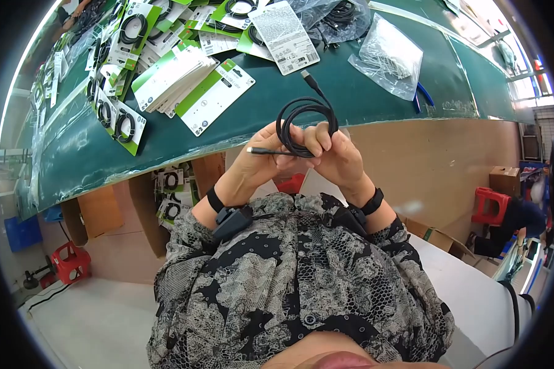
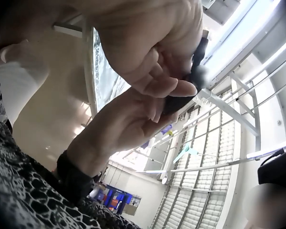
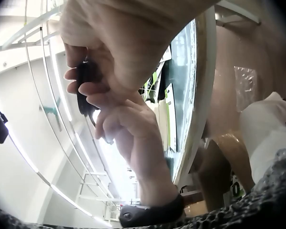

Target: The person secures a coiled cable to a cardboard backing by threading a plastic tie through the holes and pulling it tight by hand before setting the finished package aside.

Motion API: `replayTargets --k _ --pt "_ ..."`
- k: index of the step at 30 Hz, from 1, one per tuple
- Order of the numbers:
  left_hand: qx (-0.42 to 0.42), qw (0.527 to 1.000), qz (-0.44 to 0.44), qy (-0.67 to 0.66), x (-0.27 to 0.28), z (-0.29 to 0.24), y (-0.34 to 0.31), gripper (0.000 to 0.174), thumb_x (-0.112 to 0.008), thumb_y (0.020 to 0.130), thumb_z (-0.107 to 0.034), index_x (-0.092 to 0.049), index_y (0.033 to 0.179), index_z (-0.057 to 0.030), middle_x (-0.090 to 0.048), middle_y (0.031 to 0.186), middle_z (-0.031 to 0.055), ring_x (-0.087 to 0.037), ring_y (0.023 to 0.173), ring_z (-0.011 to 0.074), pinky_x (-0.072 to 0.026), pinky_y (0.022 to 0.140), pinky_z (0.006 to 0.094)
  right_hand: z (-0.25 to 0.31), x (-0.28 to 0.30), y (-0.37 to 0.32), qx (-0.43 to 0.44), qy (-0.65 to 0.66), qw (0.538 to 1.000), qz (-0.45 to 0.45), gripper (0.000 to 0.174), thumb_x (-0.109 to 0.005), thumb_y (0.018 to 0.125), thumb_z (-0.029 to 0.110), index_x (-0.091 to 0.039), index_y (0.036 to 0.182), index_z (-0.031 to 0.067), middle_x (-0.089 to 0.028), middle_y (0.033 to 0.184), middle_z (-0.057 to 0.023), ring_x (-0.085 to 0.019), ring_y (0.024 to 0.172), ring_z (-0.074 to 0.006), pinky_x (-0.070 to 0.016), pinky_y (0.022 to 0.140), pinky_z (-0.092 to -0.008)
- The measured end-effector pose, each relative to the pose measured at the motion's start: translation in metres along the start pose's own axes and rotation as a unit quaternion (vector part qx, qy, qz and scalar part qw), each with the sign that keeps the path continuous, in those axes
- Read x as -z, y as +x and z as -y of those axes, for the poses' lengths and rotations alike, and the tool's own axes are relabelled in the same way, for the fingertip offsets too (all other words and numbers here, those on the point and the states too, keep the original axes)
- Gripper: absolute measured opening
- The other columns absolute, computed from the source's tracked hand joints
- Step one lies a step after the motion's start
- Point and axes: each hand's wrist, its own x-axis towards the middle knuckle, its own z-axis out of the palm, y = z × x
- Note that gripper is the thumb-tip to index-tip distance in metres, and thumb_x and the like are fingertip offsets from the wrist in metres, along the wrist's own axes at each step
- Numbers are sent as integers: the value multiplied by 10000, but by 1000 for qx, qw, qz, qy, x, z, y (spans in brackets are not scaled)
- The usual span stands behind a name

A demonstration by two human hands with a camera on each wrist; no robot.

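A black USB cable, wound into a loose coil, is held up between both hands at the near edge of the table. My left hand grips the coil's left side; one plug sticks out leftward across that hand. From the right side, my right hand pinches the coil with curled fingers and thumb. The other plug points up and away at the top. Both wrist views show the fingers close together around the dark bundle, which they partly hide.
On the green table lie a stack of white-green cards, a single card and many carded cables. A bag of white ties lies at right, blue-handled tool beside it. Below stands an open carton.
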Motion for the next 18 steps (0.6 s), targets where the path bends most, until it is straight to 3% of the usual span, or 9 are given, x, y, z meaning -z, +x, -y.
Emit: replayTargets --k 2,6,10,15,18 --pt "5 997 69 -35 -4 2 -4 132 -564 929 -151 -513 948 -30 -510 783 17 -439 500 68 -403 486 183 -3 -1 -5 -2 -7 1000 -1 309 -441 972 381 -419 791 131 -441 784 -5 -402 653 -137 -384 635 -269" --pt "0 988 151 -5 -9 -2 -6 167 -541 947 -182 -486 897 -32 -494 721 28 -393 457 56 -354 434 176 -10 2 -8 -16 106 994 37 316 -444 971 384 -423 788 127 -440 754 -9 -407 640 -135 -381 619 -265" --pt "16 995 93 40 -25 -15 -11 187 -518 963 -200 -492 890 -31 -468 658 3 -378 463 42 -317 412 175 -7 0 -6 -12 165 983 82 318 -445 970 385 -435 793 122 -444 740 -13 -415 643 -130 -380 618 -260" --pt "50 985 65 153 -26 -33 -13 195 -504 971 -209 -511 920 -20 -462 664 -9 -380 472 36 -304 406 177 14 -6 -10 -81 12 995 64 318 -437 979 370 -464 845 83 -465 792 -33 -426 689 -129 -381 651 -254" --pt "199 936 31 288 -32 -54 -13 258 -480 983 -267 -539 972 -15 -531 739 -1 -409 496 38 -298 407 170 19 -10 -12 -122 -37 991 28 326 -432 978 386 -449 806 109 -454 744 -13 -415 644 -119 -370 620 -246"
